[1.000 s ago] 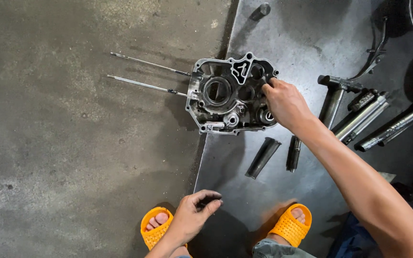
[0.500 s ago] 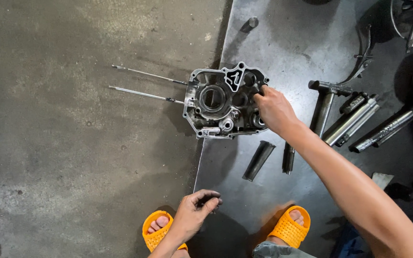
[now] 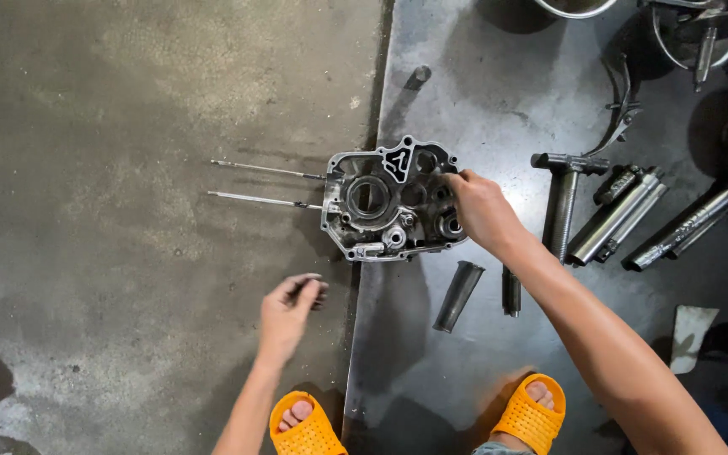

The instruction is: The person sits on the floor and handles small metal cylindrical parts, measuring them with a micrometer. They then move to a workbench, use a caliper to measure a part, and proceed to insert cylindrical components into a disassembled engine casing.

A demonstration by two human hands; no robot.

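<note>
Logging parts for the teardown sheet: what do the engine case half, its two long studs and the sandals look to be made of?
Engine case half: probably cast aluminium, dull grey, rough-skinned, brighter around the bores. Long studs: thin, straight, grey with a glint, likely steel. Orange sandals: moulded foam or rubber, matte, perforated. Right hand grips the case edge; left hand pinches a small dark part.

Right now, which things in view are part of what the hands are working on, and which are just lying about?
In hand:
- engine case, gripped at its right edge by the right hand
- small dark part pinched in the left hand
- two long studs sticking out of the case

Lying about:
- short tube
- T-handle tool
- metal cylinders
</note>
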